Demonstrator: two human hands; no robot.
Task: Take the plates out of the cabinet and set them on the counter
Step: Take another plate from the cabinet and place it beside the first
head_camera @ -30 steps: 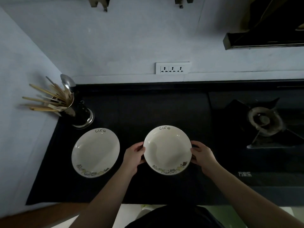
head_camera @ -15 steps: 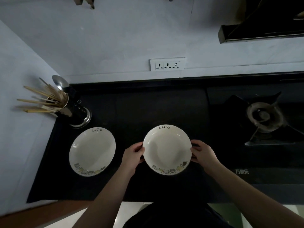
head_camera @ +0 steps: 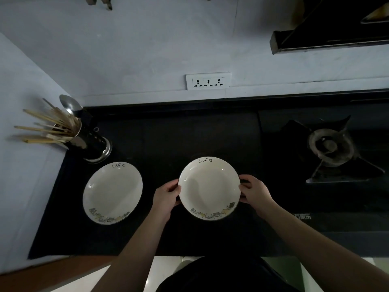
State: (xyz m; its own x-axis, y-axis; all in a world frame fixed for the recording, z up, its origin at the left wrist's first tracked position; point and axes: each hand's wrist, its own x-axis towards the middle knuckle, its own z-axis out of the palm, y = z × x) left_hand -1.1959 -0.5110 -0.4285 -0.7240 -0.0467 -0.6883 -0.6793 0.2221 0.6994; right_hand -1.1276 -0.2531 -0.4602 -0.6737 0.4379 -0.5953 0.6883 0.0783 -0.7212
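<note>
Plates on black counter, two of them, both cream with "Life" lettered at the far rim and a cartoon band at the near rim. Landmark taken as the held plate, mid-counter. Gripped on its left rim by the left hand, thumb over the edge and fingers curled under; gripped on its right rim by the right hand the same way. Cannot tell whether its base already touches the counter or sits just above.

Left of the held plate, apart from it: second plate, lying flat on the counter, untouched. Farther left and toward the wall: metal utensil holder (chopsticks and a spoon fanning out leftward), standing just beyond the second plate's far rim. Right of the held plate, well apart: gas burner on the hob. Straight beyond the held plate, on the wall: triple socket strip.

Against half a second ago: same two-handed grasp, same spot between second plate and burner, no visible shift of either plate; only a slight drift of the whole scene in the frame.
</note>
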